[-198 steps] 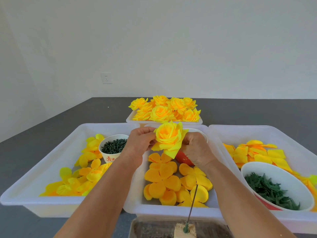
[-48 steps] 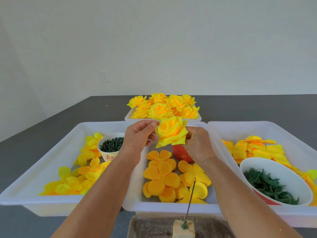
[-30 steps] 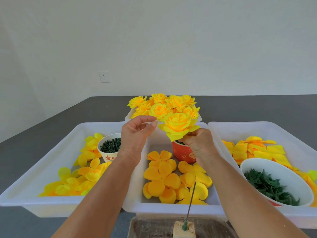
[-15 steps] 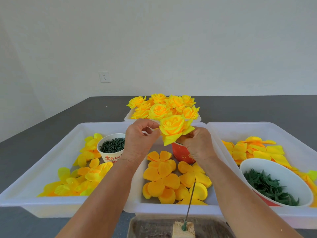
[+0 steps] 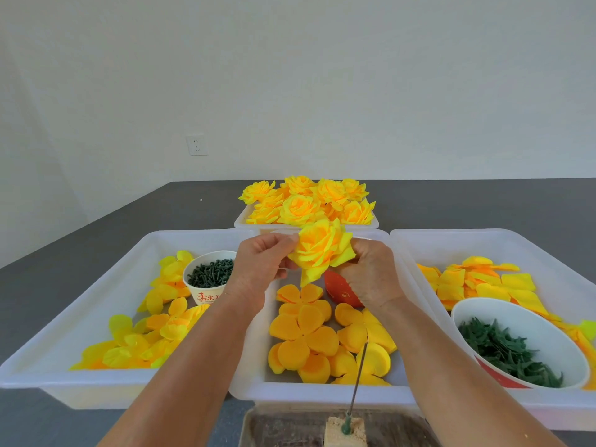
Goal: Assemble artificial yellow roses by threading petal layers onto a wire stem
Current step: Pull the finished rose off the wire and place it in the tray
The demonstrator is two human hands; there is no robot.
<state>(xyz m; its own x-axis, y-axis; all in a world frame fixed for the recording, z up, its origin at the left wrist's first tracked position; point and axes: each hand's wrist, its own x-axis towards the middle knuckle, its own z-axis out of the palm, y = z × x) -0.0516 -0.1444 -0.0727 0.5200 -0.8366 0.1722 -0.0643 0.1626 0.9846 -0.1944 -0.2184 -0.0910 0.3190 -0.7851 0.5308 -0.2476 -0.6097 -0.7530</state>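
Note:
A full yellow rose point(image 5: 321, 248) is held in the air above the middle tray point(image 5: 322, 390). My left hand point(image 5: 261, 269) pinches its outer petals from the left. My right hand point(image 5: 371, 275) grips it from the right and below; what is under the bloom is hidden by the fingers. Orange petal layers point(image 5: 303, 337) lie in the middle tray beneath my hands. A thin wire stem point(image 5: 358, 375) stands tilted in a small block point(image 5: 345, 432) at the near edge.
A far tray point(image 5: 240, 222) holds several finished roses point(image 5: 306, 201). The left tray point(image 5: 96, 285) has yellow petals and a cup of dark green parts point(image 5: 211, 274). The right tray point(image 5: 483, 240) has yellow petals and a bowl of green leaves point(image 5: 512, 346). A red cup point(image 5: 338, 287) stands behind my right hand.
The rose was lifted and tilted back up with only my right hand on it, then came down; my left hand, which had let go, is pinching its petals again.

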